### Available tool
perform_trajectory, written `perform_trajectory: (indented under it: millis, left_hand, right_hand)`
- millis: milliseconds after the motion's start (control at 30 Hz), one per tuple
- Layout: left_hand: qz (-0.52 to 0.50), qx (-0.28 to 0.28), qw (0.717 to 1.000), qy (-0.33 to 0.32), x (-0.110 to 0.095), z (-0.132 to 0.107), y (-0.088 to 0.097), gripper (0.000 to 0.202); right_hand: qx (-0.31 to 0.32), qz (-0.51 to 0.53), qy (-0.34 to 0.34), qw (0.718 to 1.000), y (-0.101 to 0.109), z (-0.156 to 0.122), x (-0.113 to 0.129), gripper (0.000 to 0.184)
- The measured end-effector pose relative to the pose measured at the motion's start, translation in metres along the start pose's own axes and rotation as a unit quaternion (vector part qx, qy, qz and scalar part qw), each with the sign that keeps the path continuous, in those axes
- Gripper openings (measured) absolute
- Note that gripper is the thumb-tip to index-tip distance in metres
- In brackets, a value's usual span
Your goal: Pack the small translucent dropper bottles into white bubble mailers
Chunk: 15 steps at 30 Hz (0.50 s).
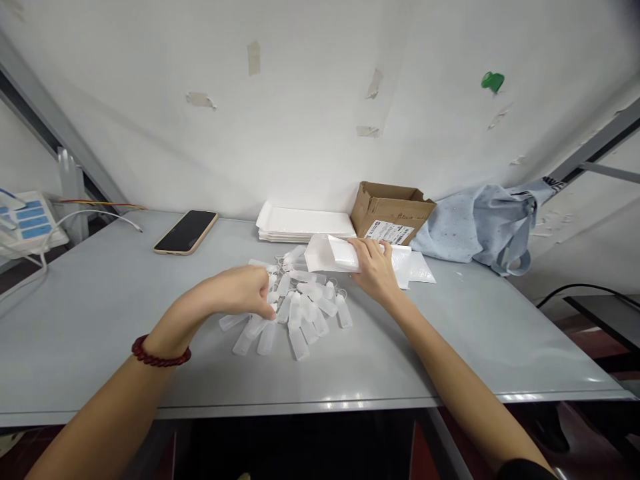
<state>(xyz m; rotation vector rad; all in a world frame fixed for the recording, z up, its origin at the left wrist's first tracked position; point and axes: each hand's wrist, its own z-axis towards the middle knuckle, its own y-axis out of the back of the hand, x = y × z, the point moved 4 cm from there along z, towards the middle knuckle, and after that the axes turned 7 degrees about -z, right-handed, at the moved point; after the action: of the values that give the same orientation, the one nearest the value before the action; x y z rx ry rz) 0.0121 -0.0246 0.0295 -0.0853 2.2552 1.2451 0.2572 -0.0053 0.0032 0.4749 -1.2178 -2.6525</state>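
A pile of small frosted white plastic pieces (pixel 310 310), flat and oblong with thin loops on some, lies on the grey table (pixel 350 373). Over the pile's left side is my left hand (pixel 245 291), fingers curled in and thumb pointing down; whatever it may grip is hidden behind the hand. My right hand (pixel 376 267) is closed on a white bubble mailer (pixel 343 255), its open end facing left, just behind the pile. More white mailers (pixel 423 268) lie flat under and to the right of that hand.
Along the wall stand a stack of white mailers (pixel 305 223) and an open cardboard box (pixel 393 210). A light blue cloth bag (pixel 475 223) rests at right. A phone (pixel 186 232) lies at left, near a white cable (pixel 100 212) and a power strip (pixel 33 223).
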Motion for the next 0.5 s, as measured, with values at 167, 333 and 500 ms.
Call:
perform_trajectory:
  millis: [167,333,500]
  left_hand:
    - [0.089,-0.016,0.996,-0.016,-0.008,-0.003,-0.008,0.041]
    - [0.105,-0.028,0.994,-0.024,-0.01,-0.002,-0.008,0.029]
    - [0.122,-0.005,0.992,-0.035,-0.011,0.004,-0.017,0.034]
  right_hand:
    - [0.0,0.004,0.0,1.0,-0.001,0.0,0.001,0.046]
    - [0.007,0.006,0.004,1.0,-0.002,0.0,0.001,0.046]
    - [0.0,0.011,0.005,1.0,-0.001,0.0,0.002,0.047]
